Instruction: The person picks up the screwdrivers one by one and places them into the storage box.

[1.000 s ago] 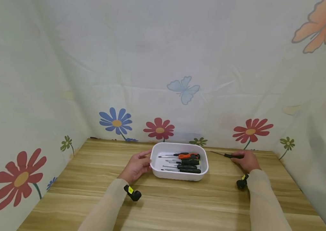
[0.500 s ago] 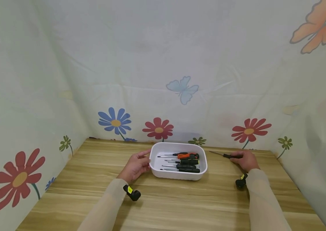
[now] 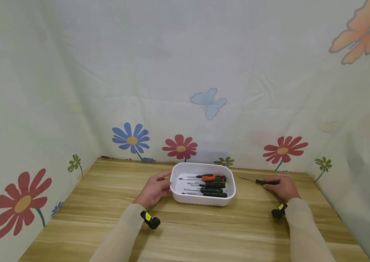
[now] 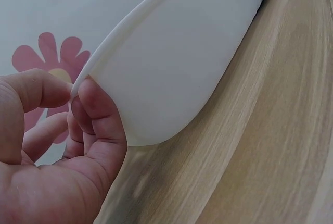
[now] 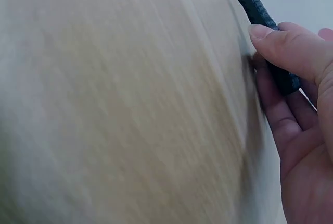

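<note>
A white plastic tray [image 3: 201, 200] stands near the back of the wooden table, with several screwdrivers lying side by side in it. Most have black handles; one screwdriver [image 3: 208, 178] has an orange and black handle. At the tray's left end, my left hand [image 3: 154, 189] pinches the rim, which the left wrist view shows between thumb and fingers. Right of the tray, my right hand [image 3: 281, 186] grips a black-handled screwdriver [image 3: 259, 181], its thin shaft pointing left. In the right wrist view, thumb and fingers hold the black handle [image 5: 257, 10] close over the table.
The wood-grain table [image 3: 237, 233] reaches back to a pale curtain [image 3: 158, 72] printed with flowers and butterflies, which also hangs at both sides. A small black camera [image 3: 152, 222] is strapped to the left wrist, another camera [image 3: 278, 211] to the right.
My right hand, with the screwdriver in its grip, has come slightly nearer to me and to the right. My left hand and the tray have stayed in place.
</note>
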The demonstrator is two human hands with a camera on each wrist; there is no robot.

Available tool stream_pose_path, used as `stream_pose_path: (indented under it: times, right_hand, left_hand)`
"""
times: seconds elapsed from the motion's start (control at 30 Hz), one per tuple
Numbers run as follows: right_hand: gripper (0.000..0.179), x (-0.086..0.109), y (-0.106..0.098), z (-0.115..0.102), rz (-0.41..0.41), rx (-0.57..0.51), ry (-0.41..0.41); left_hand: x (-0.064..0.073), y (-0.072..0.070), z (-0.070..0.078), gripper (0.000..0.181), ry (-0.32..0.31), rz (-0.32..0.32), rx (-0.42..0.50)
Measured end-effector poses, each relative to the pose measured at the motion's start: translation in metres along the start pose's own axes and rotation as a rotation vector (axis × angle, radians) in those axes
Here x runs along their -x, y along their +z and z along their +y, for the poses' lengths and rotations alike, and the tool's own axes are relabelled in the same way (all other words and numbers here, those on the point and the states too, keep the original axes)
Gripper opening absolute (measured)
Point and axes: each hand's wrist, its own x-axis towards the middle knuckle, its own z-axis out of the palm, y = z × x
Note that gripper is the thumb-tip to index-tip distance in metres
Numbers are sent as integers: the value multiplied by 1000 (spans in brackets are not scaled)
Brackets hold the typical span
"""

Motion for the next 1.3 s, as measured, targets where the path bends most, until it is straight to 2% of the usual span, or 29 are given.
stream_pose_path:
  times: [0.17,0.37,0.6,0.87,1.17,1.3]
  right_hand:
    - [30,9,-4,1,-4,-19,12]
    - [34,17,-7,-2,-34,-53,85]
    - [36,17,-9,-8,-36,-80,110]
    - [40,14,-14,-21,-81,-126,151]
    - [37,15,-21,-38,-23,-178,97]
    - [37,15,-25,-45,16,-168,71]
  left_hand:
    - [-2,2,-3,55,8,-10,-2]
    - [-3,3,-4,54,12,-4,-4]
    - [-3,1,-2,55,9,-1,-6]
    - [-1,0,-2,55,1,9,14]
    - [-1,1,-2,55,5,5,17]
    - [-1,1,-2,56,13,-5,20]
